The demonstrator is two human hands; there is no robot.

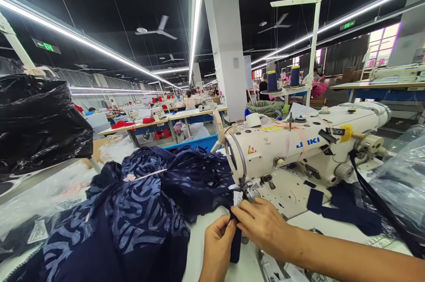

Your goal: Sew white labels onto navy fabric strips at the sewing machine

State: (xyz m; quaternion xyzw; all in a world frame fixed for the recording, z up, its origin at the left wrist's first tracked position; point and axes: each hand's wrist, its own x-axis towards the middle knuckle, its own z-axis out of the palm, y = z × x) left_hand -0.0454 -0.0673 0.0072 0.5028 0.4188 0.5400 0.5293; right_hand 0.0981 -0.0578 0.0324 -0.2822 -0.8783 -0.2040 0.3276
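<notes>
In front of the needle area of a white sewing machine (265,144), both hands meet at a navy fabric strip (236,246). My left hand (217,243) pinches the strip's edge between thumb and forefinger. From the other side, my right hand (265,224) grips the same strip, its fingertips just below a small white label (237,198) with dark print. The label lies close to the presser foot, which is partly hidden. A large heap of navy patterned garments (142,215) spreads to the left of my hands.
Navy fabric pieces (345,206) lie under the machine arm at right, beside clear plastic (401,175). A black plastic bag (40,127) bulges at left. Blue thread cones (295,76) stand behind the machine. More sewing tables fill the background.
</notes>
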